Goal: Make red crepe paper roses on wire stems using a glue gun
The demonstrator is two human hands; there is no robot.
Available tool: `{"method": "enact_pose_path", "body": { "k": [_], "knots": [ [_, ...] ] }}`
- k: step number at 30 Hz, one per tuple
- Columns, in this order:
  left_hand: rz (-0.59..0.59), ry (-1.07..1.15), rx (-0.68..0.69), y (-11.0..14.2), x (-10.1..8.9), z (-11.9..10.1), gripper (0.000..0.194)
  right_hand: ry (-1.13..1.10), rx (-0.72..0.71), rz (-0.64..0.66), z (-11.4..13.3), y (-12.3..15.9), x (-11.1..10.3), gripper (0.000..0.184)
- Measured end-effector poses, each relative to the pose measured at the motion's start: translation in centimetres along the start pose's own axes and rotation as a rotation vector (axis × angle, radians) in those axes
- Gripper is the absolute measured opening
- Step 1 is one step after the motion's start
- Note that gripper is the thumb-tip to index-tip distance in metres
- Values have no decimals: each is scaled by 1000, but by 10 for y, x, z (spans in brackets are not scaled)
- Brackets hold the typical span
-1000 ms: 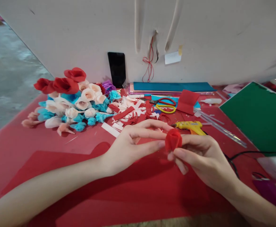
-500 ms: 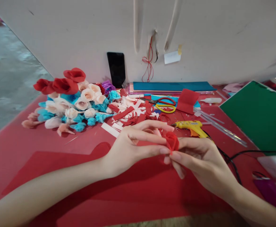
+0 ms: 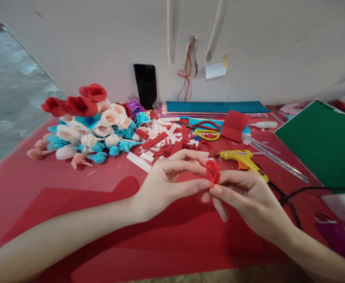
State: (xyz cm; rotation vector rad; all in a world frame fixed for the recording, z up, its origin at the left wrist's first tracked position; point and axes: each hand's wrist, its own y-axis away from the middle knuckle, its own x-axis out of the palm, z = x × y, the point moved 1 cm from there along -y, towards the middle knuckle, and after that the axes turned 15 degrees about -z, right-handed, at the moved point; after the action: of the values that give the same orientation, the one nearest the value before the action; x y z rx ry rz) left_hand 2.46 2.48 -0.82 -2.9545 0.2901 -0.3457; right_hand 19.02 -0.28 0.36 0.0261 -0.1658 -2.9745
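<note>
A small red paper rose (image 3: 213, 171) is pinched between both of my hands just above the red table cover (image 3: 57, 188). My left hand (image 3: 169, 181) grips it from the left with thumb and fingers closed on it. My right hand (image 3: 246, 196) pinches its base from the right with thumb and forefinger. A yellow glue gun (image 3: 241, 157) lies just behind my right hand.
A heap of red, white, peach and blue paper roses (image 3: 86, 125) sits at the back left. Paper scraps (image 3: 166, 141), scissors (image 3: 204, 130), a red folded sheet (image 3: 234, 125) and clear glue sticks (image 3: 272, 157) lie behind. A green sheet (image 3: 325, 141) and black cable (image 3: 293, 196) are on the right.
The red rose has been turned and pressed narrower between my fingers. Both hands have shifted slightly left and away from me.
</note>
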Motion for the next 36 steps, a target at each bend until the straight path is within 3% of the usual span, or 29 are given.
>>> {"method": "enact_pose_path", "body": {
  "k": [11,30,36],
  "knots": [
    [-42,29,-9,0,2,-2,6,37,-41,7,6,-3,2,13],
    [-1,46,17,0,3,7,5,297,-351,-119,11,-2,5,14],
    [54,40,77,0,2,6,8,135,-191,-30,9,-2,1,8]
  ]
}}
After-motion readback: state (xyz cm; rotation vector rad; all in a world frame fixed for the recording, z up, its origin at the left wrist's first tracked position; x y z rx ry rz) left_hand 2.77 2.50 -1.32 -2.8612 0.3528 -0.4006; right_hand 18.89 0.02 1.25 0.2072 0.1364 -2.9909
